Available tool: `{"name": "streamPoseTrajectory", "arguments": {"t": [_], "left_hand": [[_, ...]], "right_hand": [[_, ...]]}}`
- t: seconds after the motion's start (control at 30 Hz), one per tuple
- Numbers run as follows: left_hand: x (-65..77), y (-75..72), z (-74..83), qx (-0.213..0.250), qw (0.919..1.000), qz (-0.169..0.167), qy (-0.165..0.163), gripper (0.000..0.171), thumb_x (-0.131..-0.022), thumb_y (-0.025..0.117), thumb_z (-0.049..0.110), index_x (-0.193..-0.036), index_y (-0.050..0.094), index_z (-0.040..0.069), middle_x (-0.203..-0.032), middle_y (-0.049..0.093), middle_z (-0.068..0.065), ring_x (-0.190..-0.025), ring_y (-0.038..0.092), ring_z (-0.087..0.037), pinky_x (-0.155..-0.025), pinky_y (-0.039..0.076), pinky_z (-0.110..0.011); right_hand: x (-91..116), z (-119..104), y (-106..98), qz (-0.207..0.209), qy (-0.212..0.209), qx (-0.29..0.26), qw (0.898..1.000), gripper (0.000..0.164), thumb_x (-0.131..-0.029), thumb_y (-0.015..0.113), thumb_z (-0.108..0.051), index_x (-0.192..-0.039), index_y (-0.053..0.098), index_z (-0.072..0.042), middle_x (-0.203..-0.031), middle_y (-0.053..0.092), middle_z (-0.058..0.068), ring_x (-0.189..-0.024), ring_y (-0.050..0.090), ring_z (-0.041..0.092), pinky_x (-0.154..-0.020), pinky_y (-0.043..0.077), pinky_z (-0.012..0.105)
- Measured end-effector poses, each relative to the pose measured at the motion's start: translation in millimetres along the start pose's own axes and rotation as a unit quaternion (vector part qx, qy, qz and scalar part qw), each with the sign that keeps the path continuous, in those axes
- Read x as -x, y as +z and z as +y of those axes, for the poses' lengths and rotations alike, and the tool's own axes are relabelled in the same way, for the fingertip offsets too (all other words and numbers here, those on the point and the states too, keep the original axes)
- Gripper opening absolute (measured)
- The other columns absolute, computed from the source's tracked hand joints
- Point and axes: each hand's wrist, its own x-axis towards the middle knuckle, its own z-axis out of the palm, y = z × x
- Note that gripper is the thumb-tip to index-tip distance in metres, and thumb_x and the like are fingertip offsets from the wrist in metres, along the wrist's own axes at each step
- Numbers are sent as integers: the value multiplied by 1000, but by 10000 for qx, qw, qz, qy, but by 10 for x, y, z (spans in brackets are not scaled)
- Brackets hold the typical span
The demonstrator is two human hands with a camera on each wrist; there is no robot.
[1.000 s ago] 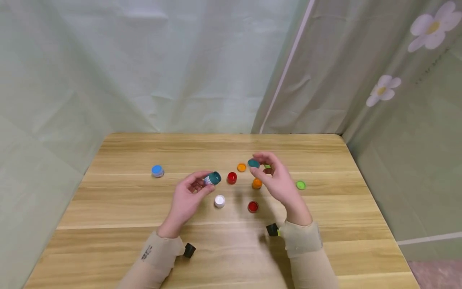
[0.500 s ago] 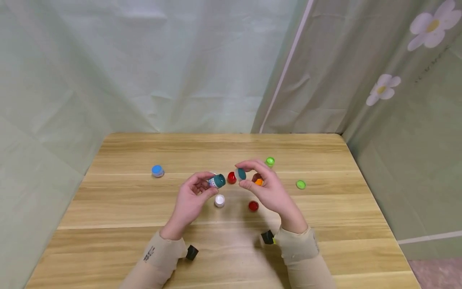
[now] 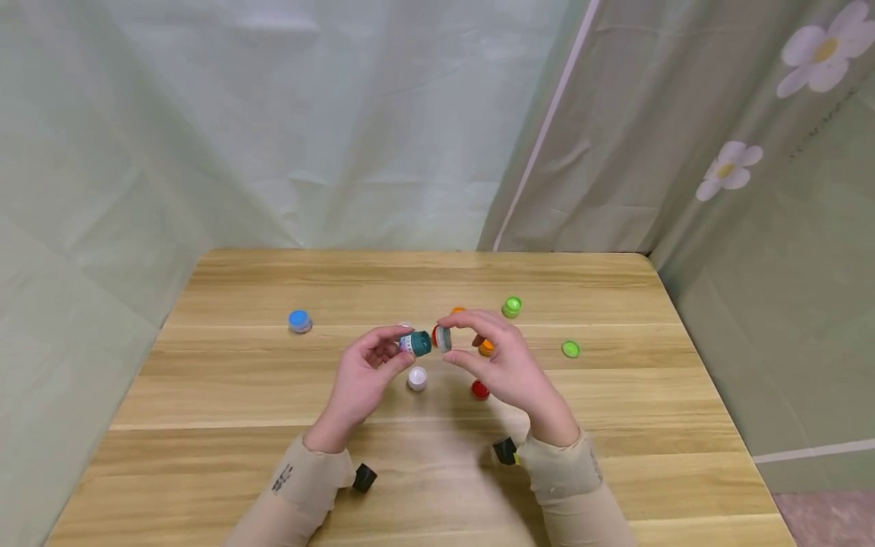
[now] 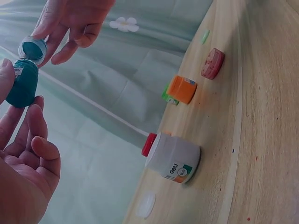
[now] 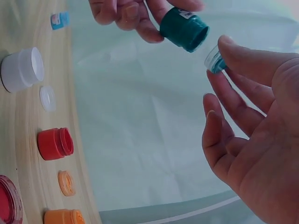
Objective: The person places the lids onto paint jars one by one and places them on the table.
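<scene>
My left hand (image 3: 357,386) holds a small teal paint jar (image 3: 417,344) above the table, tipped sideways with its uncovered mouth to the right. My right hand (image 3: 511,374) pinches a clear-rimmed teal lid (image 3: 445,339) by its edge between thumb and fingers. In the right wrist view a narrow gap separates the jar (image 5: 181,31) from the lid (image 5: 215,60). From the left wrist the jar (image 4: 23,84) and lid (image 4: 32,49) overlap, so contact cannot be judged there. Below the hands stands an uncovered white paint jar (image 3: 417,378).
An uncovered red jar (image 5: 52,143), white lid (image 5: 47,98) and orange lid (image 5: 66,183) lie beyond the hands. An orange jar (image 3: 486,348), red lid (image 3: 481,390), green jar (image 3: 512,307) and green lid (image 3: 570,349) are to the right. A blue jar (image 3: 299,321) stands left.
My right hand has brought the lid leftward and slightly down toward the jar, turning it to face the jar's mouth. The left hand has shifted the jar slightly right.
</scene>
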Motion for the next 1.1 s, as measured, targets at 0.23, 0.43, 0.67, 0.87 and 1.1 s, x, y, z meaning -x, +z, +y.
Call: {"name": "streamPoseTrajectory", "arguments": {"t": [0.23, 0.43, 0.67, 0.87, 1.1], "left_hand": [[12, 18, 24, 124, 9999, -56, -1, 32, -98, 75, -1, -129, 72, 2, -103, 67, -9, -90, 60, -20, -76, 51, -24], [33, 38, 50, 150, 9998, -156, 8, 31, -98, 76, 0, -129, 72, 1, -100, 66, -10, -88, 60, -20, -74, 50, -24], [46, 46, 36, 151, 9996, -226, -2, 31, -97, 77, 0, -128, 72, 2, -100, 65, -10, -88, 59, -21, -73, 49, -24], [46, 46, 30, 146, 9996, -248, 34, 31, -98, 76, 1, -128, 71, 2, -100, 65, -9, -88, 60, -21, -73, 49, -24], [45, 52, 17, 183, 9992, -358, 60, 30, -98, 76, -1, -127, 71, 1, -101, 66, -9, -88, 60, -21, -72, 50, -24]], "right_hand": [[-9, -25, 55, 24, -307, 309, 9990, 38, -92, 88, -19, -128, 76, -19, -125, 72, -9, -111, 60, 18, -83, 53, 46], [-13, -33, 74, 24, -517, 608, 9968, 41, -90, 89, -16, -128, 76, -16, -124, 72, -8, -110, 59, 14, -82, 52, 39], [-9, -42, 78, -16, -666, 774, 9948, 44, -87, 90, -10, -128, 76, -19, -123, 71, -8, -110, 58, 15, -80, 52, 39], [-3, -66, 71, -101, -756, 874, 9933, 42, -90, 88, -11, -130, 76, -17, -127, 70, -5, -116, 58, 16, -92, 53, 40], [4, -55, 84, -128, -991, 947, 9905, 42, -90, 86, -7, -130, 76, -17, -129, 69, -3, -120, 59, 17, -101, 53, 38]]}}
